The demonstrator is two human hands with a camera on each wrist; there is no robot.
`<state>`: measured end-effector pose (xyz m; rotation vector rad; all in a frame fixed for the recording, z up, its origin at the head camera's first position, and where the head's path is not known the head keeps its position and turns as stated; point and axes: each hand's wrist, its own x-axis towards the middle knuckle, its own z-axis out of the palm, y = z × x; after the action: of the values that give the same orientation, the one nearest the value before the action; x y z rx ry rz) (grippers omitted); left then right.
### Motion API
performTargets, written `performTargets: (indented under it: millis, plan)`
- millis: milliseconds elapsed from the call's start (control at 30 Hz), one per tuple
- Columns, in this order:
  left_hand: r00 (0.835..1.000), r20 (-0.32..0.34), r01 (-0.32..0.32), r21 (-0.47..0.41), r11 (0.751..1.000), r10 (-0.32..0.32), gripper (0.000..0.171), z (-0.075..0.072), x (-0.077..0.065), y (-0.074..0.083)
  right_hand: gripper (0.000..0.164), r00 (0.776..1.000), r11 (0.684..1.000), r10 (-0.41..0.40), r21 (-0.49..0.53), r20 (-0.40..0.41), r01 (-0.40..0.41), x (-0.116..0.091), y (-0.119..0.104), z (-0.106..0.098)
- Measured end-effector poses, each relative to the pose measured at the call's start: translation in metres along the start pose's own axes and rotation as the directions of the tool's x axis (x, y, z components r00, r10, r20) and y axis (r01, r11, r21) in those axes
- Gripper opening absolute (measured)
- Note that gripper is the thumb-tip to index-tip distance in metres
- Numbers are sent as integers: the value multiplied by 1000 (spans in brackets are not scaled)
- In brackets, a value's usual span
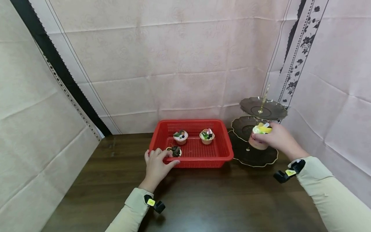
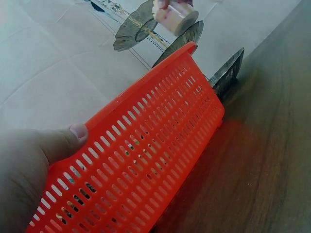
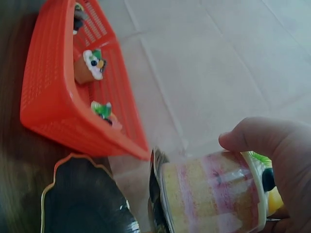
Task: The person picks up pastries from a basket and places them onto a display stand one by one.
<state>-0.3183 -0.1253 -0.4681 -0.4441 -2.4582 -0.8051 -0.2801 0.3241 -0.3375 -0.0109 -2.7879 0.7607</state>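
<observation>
presently we find the right hand (image 1: 276,138) clamped high on the layered cake (image 1: 257,144), seemingly freeing its base, near the stand (image 1: 244,128) at right; the left hand (image 1: 157,163) grips the red basket (image 1: 200,163) by its near rim, likely steadying it.

Evenly bright in head view, gleaming softly on the tabletop (image 1: 203,199) — hazy, bluish in both wrist views, blurring the cup (image 2: 176,20) from the left.

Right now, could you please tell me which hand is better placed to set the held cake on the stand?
Probably the right hand: it grips the cake close to the stand, while the left hand holds the red basket by its rim, farther away.
</observation>
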Motion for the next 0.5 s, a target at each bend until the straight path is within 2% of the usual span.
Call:
performTargets:
  millis: [167,333,500]
  plan:
    - [1000,-6,-9,-2,1000,9,32,-1,1,1,80,1000,1000,13,-20,-6,-13,3,12,-2]
    - [1000,-4,-11,5,1000,11,32,0,0,0,64,1000,1000,23,-3,-19,-23,12,24,-3]
    - [1000,-4,-13,13,1000,13,32,1,0,-1,61,998,998,63,17,-29,-63,23,37,-4]
